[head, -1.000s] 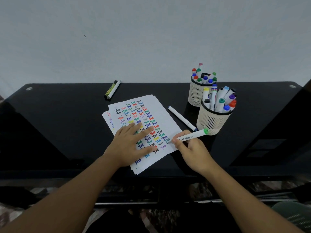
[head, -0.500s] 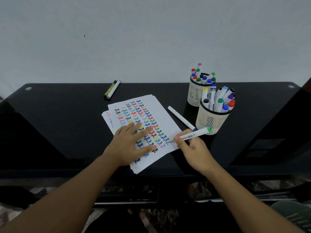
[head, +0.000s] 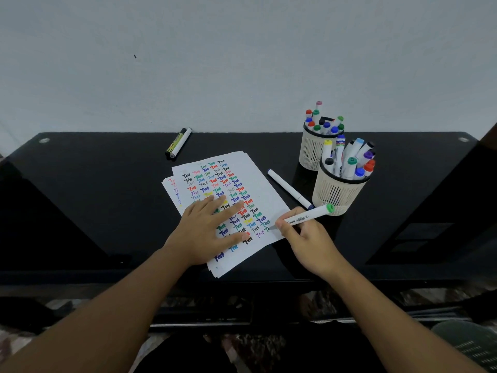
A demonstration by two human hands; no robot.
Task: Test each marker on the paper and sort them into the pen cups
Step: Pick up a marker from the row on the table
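A: Where is the marker being tested?

B: The green-capped marker (head: pixel 302 218) sits at centre right of the frame, pinched in the right hand (head: pixel 306 239) near its writing end. Its tip touches the right edge of the paper (head: pixel 258 181), by the lowest rows of coloured "Test" words.

A: And how does it lie?

B: Its long axis slants from the tip at lower left up to the green end at upper right, and that end points almost straight at the nearer pen cup (head: pixel 339 189), which stands just beyond it.

A: So the drop-off favours the right hand?

B: I'd judge so. The right hand is right below that cup, whereas the left hand (head: pixel 208 230) lies flat on the paper with fingers spread and straight, pinning the sheet at centre frame, further from both cups.

A: The other cup?

B: The farther pen cup (head: pixel 312 153) stands behind the nearer one, higher in the frame, also full of markers.

A: Anything loose?

B: A blue-tipped white marker (head: pixel 290 189) lies on the black table (head: pixel 94 184) between paper and nearer cup. Two more markers (head: pixel 178 142) lie together at upper centre-left, well apart from both hands.
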